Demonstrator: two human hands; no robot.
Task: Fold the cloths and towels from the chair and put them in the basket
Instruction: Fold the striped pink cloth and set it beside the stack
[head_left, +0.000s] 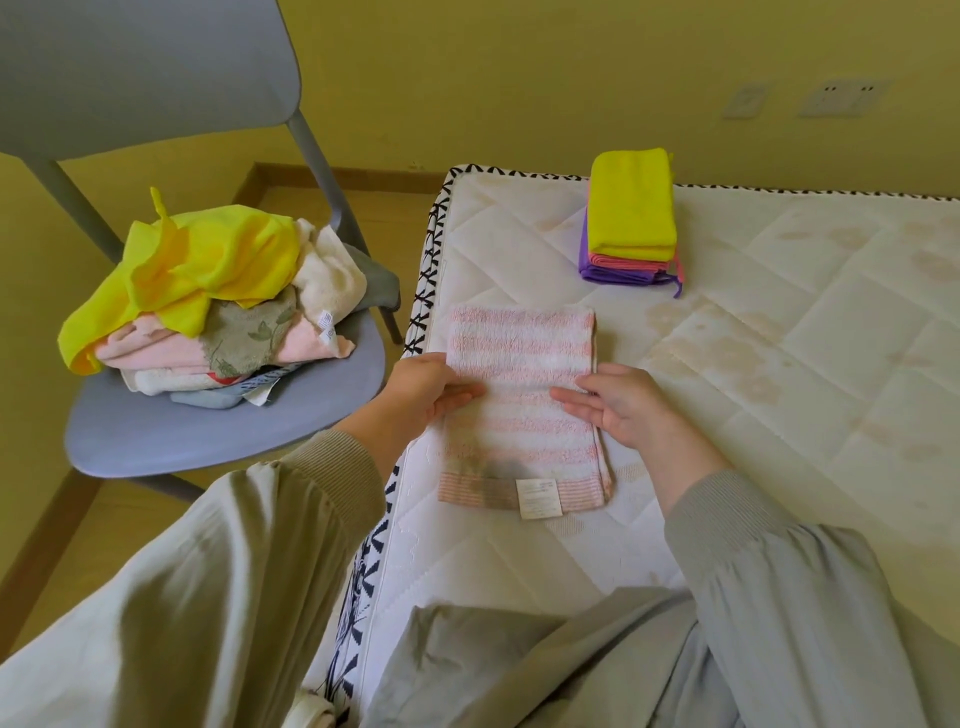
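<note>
A pink-and-white striped towel lies folded lengthwise on the white mattress, its label at the near end. My left hand rests on the towel's left edge at mid-length, fingers laid flat. My right hand presses the right edge with straight fingers. On the grey chair to the left sits a heap of unfolded cloths, a yellow one on top. A folded stack of yellow, pink and purple cloths stands at the mattress's far edge. No basket is in view.
The mattress has a black-and-white patterned border along its left side. The chair stands close to that side on a wooden floor. A yellow wall with sockets is behind.
</note>
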